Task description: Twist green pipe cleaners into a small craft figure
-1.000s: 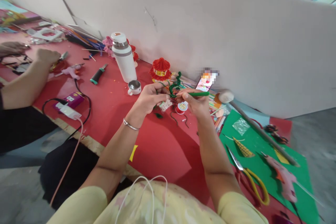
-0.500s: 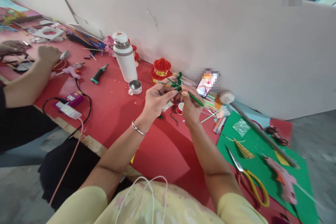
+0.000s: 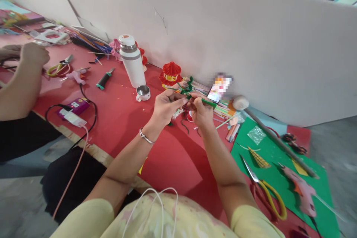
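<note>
My left hand is closed, thumb and fingers pinching a small piece of green crochet work. A strand of green yarn runs over its raised fingers. My right hand grips a green-handled crochet hook, whose tip end meets the yarn work close to my left fingertips. Fingers cover the exact spot where hook and stitches touch. Below the hands lie a pale beaded-looking strip and a red-and-white spool, partly covered.
A white thermos and its metal cup stand left of my hands. Behind are a red frilled ornament and a propped phone. Scissors and a pink glue gun lie right. A co-worker's arm is far left.
My right hand has turned slightly, and the hook's handle now lies flatter and a little lower. At far left, the co-worker's hands have shifted left, uncovering scissors.
</note>
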Demonstrator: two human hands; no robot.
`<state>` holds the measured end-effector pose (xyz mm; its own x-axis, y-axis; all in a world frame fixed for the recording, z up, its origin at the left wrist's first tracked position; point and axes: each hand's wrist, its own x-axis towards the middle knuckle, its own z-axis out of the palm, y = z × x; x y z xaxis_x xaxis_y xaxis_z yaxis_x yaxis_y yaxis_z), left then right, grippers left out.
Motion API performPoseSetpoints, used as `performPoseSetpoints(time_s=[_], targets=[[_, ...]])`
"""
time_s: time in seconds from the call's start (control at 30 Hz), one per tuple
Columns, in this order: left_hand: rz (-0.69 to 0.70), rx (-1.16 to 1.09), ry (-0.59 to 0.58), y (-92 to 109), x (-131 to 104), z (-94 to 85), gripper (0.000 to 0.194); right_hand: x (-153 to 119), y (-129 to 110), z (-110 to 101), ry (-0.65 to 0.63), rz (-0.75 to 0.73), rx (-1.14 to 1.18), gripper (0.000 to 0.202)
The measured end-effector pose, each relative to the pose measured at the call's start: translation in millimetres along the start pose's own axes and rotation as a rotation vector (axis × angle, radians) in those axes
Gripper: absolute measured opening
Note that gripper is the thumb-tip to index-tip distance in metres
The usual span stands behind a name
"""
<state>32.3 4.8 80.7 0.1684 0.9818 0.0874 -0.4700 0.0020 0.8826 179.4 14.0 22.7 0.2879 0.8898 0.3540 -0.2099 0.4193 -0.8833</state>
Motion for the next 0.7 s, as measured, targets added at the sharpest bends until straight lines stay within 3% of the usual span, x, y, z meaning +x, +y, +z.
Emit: performPoseSetpoints(time_s=[0.1,0.27,0.37,0.43,0.5,0.6,0.7], targets=[[0.040,0.017,0.010,-1.6,1.1,-1.2,0.043,-0.8,2.1,-0.1,0.000,-0.044,-0.041,0.037],[0.131,0.166,0.123,-5.3,-0.2,-1.1,0.028,-9.3,-7.5,5.0,0.044,-0.187,-0.215,0.032],[-0.038,0.022,0.041,-5.0,-0.4,-0.7,0.039,-12.4,-16.3,7.8,0.079,-0.442,-0.275,0.025],[-0.107,-0.044,-0.002,-5.0,-0.3,-0.4,0.045,-12.0,-20.6,7.3,0.004,-0.518,-0.322,0.021],[-0.034,0.009,0.047,-6.3,-0.8,0.5,0.046,-11.3,-21.3,5.2,-0.050,-0.500,-0.403,0.018],[0.046,0.056,0.121,-9.5,-2.0,1.8,0.047,-12.5,-15.5,1.8,0.045,-0.595,-0.565,0.015],[-0.162,-0.123,0.007,-10.9,-1.2,-0.1,0.047,-15.0,-9.0,0.6,0.108,-0.774,-0.624,0.014]])
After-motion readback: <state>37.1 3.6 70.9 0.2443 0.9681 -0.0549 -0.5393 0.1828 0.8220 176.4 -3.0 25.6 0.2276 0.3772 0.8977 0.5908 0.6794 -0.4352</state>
